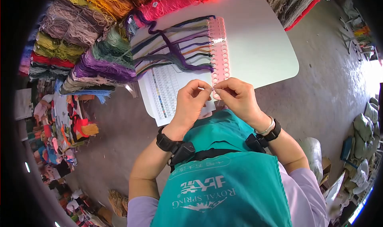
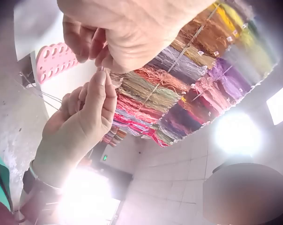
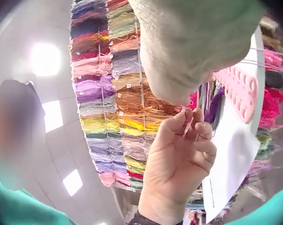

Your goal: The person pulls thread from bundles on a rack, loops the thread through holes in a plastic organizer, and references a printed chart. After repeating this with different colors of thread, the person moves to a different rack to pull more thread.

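Both hands meet above the near end of a pink thread organizer card (image 1: 218, 58) with rows of round holes. My left hand (image 1: 191, 101) pinches a fine pale thread (image 3: 186, 129) between thumb and index finger. Fingertip to fingertip with it, my right hand (image 1: 240, 98) pinches the same spot, and thin strands trail away from this hand in the left wrist view. Hanks of embroidery floss (image 1: 187, 49) in purple, green, blue and orange hang from the card's left holes. A thick purple hank (image 1: 172, 47) lies across the others.
The card lies on a white table (image 1: 263, 47). A printed sheet with a colour chart (image 1: 164, 93) is under the floss at the left. Racks of coloured yarn skeins (image 1: 76, 23) line the far and left sides. Piles of cloth (image 1: 60, 119) stand on the floor at the left.
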The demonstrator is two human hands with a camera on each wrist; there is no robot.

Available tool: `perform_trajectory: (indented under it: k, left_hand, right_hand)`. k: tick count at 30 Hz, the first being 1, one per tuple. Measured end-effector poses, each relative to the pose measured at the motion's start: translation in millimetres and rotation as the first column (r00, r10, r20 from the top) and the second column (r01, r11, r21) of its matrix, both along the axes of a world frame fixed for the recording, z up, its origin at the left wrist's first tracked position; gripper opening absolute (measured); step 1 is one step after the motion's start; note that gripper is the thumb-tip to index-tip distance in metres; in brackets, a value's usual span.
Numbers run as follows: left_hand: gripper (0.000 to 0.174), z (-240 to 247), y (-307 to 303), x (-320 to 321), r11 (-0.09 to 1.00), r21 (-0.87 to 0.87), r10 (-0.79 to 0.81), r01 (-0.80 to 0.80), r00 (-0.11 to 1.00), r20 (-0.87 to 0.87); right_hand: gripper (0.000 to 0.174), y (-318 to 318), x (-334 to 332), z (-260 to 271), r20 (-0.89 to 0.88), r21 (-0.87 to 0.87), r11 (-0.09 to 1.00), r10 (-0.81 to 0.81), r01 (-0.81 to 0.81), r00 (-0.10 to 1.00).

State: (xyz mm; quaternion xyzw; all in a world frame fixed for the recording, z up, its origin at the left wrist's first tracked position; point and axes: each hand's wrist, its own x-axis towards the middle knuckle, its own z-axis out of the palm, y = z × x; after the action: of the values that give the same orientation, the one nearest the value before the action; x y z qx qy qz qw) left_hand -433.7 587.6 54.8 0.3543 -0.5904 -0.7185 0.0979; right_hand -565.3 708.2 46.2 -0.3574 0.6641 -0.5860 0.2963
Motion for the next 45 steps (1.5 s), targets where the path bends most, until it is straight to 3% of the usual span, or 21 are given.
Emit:
perform_trajectory:
  k: [3,4,8,14,20,26,32,35,36,40,45]
  left_hand:
    - [0.020,-8.6,-5.3,-6.6,0.999,0.052,0.001,-0.001,1.000,-0.006]
    - [0.024,-4.3,-5.3,-9.8,0.996,0.085,0.018,-0.019,1.000,0.006]
    - [0.037,0.1,-8.1,-15.6,0.967,0.249,0.042,-0.045,0.999,0.018]
    - [0.038,-16.7,-17.4,-26.2,0.943,0.332,-0.031,0.024,0.999,0.015]
    - [0.019,-29.8,-16.9,-37.1,0.964,0.266,-0.004,0.008,1.000,-0.019]
    - [0.014,-37.5,-27.6,-45.0,0.967,0.250,-0.061,0.046,0.997,0.053]
    - [0.014,-34.7,-35.4,-45.8,0.981,0.124,-0.160,0.148,0.983,0.093]
    - [0.015,-33.7,-39.8,-37.6,0.930,-0.271,-0.181,0.247,0.952,0.246]
    - [0.015,-37.2,-41.8,-32.3,0.905,-0.370,-0.131,0.212,0.964,0.230]
    - [0.013,-36.3,-55.7,-15.7,0.985,-0.151,-0.056,0.080,0.985,0.161]
    - [0.014,-32.9,-46.5,-18.1,0.993,0.118,-0.016,0.012,0.999,0.030]
  right_hand:
    - [0.015,-11.5,-8.1,-14.0,0.159,0.044,0.997,-0.074,0.068,0.985]
    - [0.014,-16.5,-18.4,-29.3,-0.081,0.119,0.987,-0.096,0.105,0.992]
    - [0.011,-30.0,-27.2,-40.7,-0.190,0.177,0.974,-0.110,0.145,0.976]
    - [0.010,-31.5,-27.4,-45.3,-0.227,0.187,0.968,-0.124,0.169,0.966]
    - [0.009,-27.5,-26.2,-40.1,-0.069,0.108,0.988,-0.104,0.111,0.992]
    - [0.011,-27.1,-24.7,-27.3,0.150,0.137,0.989,-0.074,0.054,0.986]
    - [0.011,-29.2,-27.9,-28.8,0.105,0.145,0.989,-0.053,0.037,0.993]
    - [0.014,-29.2,-34.8,-35.4,-0.201,0.274,0.962,0.034,0.023,0.979]
    - [0.016,-28.7,-36.6,-36.4,-0.222,0.276,0.961,0.054,0.010,0.973]
    - [0.021,-31.3,-38.8,-37.0,-0.267,0.322,0.947,0.097,-0.006,0.959]
    - [0.026,-35.6,-36.1,-31.9,-0.322,0.378,0.926,0.112,0.019,0.940]
